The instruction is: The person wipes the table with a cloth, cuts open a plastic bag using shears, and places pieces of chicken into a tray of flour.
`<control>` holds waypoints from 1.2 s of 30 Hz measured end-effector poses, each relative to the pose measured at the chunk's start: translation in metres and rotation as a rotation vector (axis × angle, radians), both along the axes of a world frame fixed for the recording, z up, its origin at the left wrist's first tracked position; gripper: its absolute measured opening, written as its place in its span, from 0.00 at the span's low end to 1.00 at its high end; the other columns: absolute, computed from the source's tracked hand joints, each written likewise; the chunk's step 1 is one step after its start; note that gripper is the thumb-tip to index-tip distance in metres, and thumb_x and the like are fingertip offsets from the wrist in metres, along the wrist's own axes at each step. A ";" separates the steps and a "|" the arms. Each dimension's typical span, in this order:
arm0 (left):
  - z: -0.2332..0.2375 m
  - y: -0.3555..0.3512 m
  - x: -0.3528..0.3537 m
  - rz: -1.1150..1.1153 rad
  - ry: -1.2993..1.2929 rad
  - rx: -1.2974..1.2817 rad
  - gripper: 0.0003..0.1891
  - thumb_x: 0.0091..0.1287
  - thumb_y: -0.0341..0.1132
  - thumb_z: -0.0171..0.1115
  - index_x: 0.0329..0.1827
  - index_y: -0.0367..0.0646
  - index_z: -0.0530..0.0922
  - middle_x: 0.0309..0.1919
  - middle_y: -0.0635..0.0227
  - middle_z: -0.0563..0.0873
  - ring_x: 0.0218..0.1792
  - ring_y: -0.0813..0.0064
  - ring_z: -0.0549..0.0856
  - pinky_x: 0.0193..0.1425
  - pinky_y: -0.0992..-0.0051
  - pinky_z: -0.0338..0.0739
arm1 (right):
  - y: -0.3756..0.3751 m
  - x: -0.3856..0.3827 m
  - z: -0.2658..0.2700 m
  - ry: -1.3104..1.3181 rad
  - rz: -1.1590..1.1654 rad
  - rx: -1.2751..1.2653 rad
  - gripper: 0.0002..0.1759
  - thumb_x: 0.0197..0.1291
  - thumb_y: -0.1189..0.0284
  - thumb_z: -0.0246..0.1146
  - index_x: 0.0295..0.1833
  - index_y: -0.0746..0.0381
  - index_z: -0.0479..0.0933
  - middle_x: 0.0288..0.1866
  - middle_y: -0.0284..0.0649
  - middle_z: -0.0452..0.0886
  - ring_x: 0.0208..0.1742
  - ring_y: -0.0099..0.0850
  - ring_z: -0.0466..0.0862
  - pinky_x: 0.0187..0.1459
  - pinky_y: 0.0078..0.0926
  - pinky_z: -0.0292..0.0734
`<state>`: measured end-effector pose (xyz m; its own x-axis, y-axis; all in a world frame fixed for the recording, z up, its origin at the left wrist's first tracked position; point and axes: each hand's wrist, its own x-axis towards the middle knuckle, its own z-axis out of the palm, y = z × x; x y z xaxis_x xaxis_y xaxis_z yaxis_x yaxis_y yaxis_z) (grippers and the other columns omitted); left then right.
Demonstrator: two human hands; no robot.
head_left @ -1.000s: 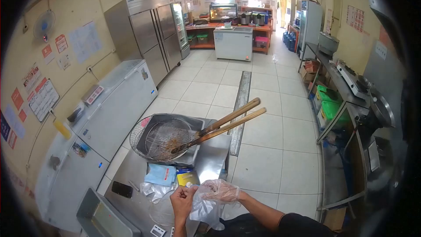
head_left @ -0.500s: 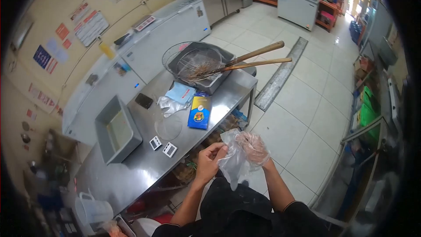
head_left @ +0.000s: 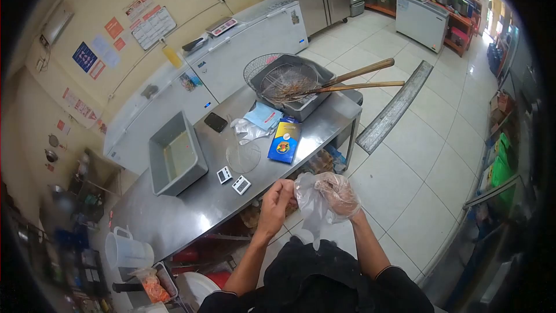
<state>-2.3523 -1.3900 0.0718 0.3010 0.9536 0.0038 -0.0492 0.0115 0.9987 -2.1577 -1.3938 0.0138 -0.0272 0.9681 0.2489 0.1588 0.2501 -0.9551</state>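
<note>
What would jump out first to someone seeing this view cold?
Probably the two long wooden handles, jutting past the table edge from the wire strainers over a dark grey tub at the table's far end. Next, nearer the wearer, the left hand is bare while the right hand is in clear plastic, with a thin, crumpled plastic glove between them. The blue and yellow box also stands out on the steel table.

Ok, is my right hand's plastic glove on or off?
On: the clear plastic glove wraps the fingers of the right hand.
</note>
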 end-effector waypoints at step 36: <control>-0.209 0.400 -0.198 0.665 -0.371 -0.041 0.04 0.72 0.27 0.57 0.43 0.40 0.70 0.52 0.55 0.81 0.48 0.68 0.85 0.46 0.72 0.85 | 0.465 -0.190 -0.148 -1.312 0.096 -0.340 0.24 0.62 0.55 0.59 0.50 0.65 0.81 0.49 0.53 0.85 0.50 0.45 0.86 0.50 0.41 0.81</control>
